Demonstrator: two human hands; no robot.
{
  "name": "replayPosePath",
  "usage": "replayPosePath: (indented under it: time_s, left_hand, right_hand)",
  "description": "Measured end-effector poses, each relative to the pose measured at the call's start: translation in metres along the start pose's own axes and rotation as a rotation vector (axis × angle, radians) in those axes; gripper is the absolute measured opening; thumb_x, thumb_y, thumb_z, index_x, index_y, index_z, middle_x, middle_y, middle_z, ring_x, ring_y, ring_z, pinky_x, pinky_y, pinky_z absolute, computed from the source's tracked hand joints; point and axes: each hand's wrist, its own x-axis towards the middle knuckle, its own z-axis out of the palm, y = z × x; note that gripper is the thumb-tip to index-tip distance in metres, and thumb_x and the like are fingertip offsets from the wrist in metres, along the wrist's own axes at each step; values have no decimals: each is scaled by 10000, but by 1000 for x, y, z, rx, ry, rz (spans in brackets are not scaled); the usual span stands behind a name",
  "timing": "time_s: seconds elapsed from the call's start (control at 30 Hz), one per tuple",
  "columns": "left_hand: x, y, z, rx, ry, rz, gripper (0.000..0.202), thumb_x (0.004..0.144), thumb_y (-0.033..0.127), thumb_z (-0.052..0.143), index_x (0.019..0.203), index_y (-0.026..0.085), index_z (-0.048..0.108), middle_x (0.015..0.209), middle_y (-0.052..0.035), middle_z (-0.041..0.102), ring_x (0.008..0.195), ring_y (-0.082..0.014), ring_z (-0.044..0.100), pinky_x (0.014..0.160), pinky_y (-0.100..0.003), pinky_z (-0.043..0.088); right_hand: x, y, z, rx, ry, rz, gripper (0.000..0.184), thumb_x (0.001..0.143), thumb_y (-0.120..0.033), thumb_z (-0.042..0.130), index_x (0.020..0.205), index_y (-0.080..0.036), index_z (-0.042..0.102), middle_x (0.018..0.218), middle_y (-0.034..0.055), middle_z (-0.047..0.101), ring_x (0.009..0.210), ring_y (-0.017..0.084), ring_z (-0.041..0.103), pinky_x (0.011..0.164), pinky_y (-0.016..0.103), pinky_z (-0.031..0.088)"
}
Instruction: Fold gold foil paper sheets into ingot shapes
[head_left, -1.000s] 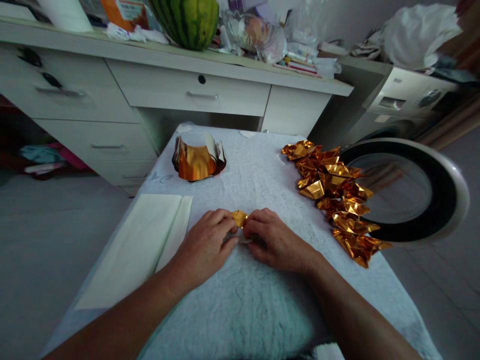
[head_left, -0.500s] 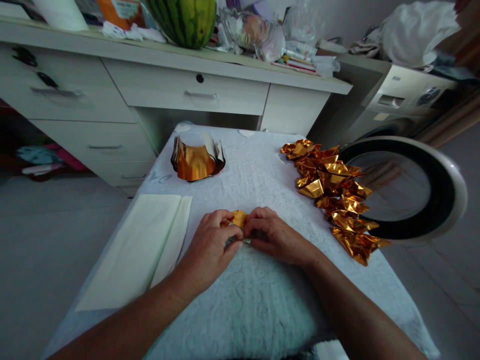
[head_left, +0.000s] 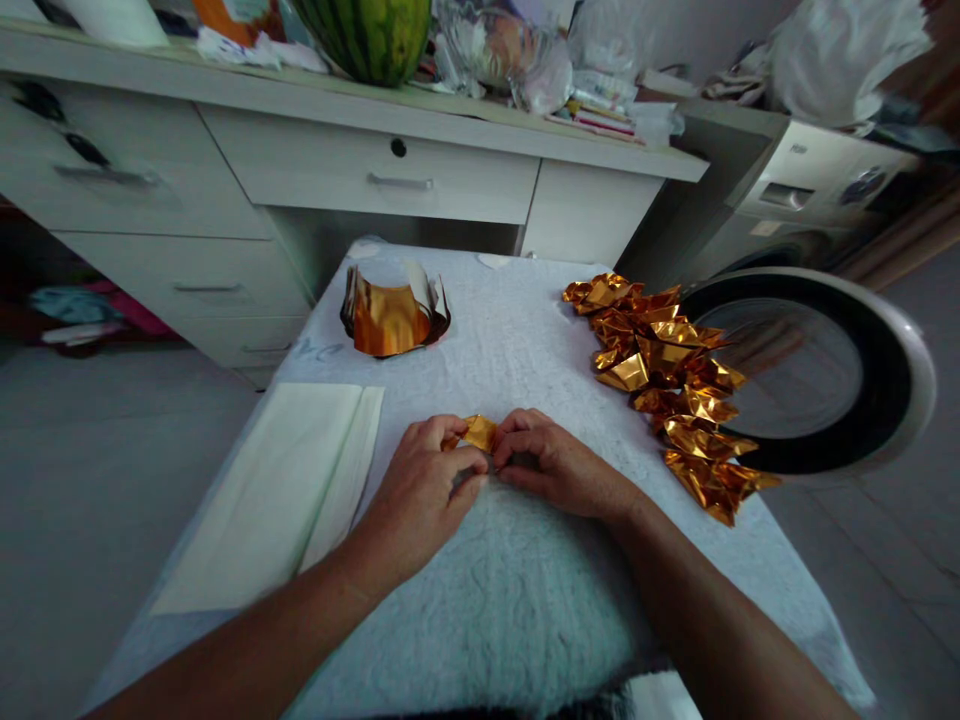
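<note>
My left hand [head_left: 424, 485] and my right hand [head_left: 547, 462] meet at the middle of a white textured cloth [head_left: 510, 590]. Both pinch a small folded piece of gold foil paper [head_left: 478, 432], which shows between the fingertips. The fingers of each hand are curled and pressed together around it. A pile of several finished gold foil folds [head_left: 664, 370] lies along the cloth's right edge. A curled stack of gold foil sheets [head_left: 391, 315] stands at the far left of the cloth.
A cream paper sheet [head_left: 277, 485] lies left of my hands. Behind stands a white desk with drawers [head_left: 375, 180], bearing a watermelon [head_left: 371, 35] and clutter. A round open washing-machine door [head_left: 814, 370] juts in at the right.
Both hands have curled tighter and drawn closer on the gold piece, lifting it slightly. The view has shifted a little.
</note>
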Motion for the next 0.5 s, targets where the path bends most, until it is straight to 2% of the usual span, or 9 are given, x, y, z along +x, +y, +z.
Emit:
replayPosePath:
  time_s: [0.27,0.5]
  left_hand:
    - [4,3,5,60,34,-26,86,848,158,578,790,179,637,1115,-92,526,1072,-275,492,966,-495,444]
    - [4,4,7,87,49,-38,80,816,139,588,756,180,622,1108,-89,538,1061,-273,487,950,-484,449]
  right_hand:
    - [-2,-1,4,79,91,102,211,819,-98,632,985,-210,567,936,4,614,879,161,542,816,310,428]
    - [0,-1,10,38,133,101,228,820,-64,599,994,-204,554,950,16,631,899,168,548,837,330,422]
